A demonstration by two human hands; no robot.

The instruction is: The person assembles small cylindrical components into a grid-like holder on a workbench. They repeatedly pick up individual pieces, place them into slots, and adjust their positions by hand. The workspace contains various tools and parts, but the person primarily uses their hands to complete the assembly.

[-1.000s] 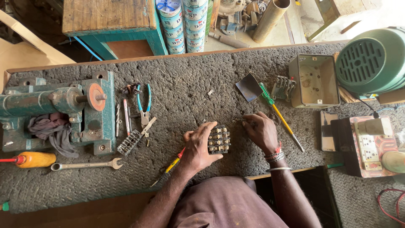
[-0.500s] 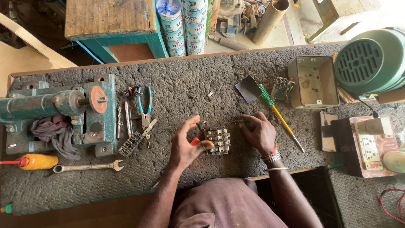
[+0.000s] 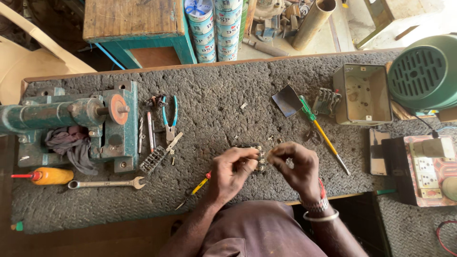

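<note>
Working a small terminal block between both hands

Gripping the terminal block (image 3: 254, 159) just off the table (image 3: 214, 95), the left hand (image 3: 231, 173) is closing its fingers around the block's near edge, while the right hand (image 3: 293, 166) is pinching something tiny at its right end; what it is pinching is too small to tell. Judging by that, a small fastener is being fitted or removed, and the next move is calling for a steady, fine pinch, perhaps with the yellow screwdriver (image 3: 200, 185) lying at eight o'clock of the block. Sitting at one o'clock are a green-handled screwdriver (image 3: 319, 128) and an open metal box (image 3: 364, 93). Standing at twelve o'clock beyond the table are stacked round tins (image 3: 214, 28), wrapped in blue-and-white labels. Lying at three o'clock is a red patterned socket board (image 3: 428, 169).
</note>
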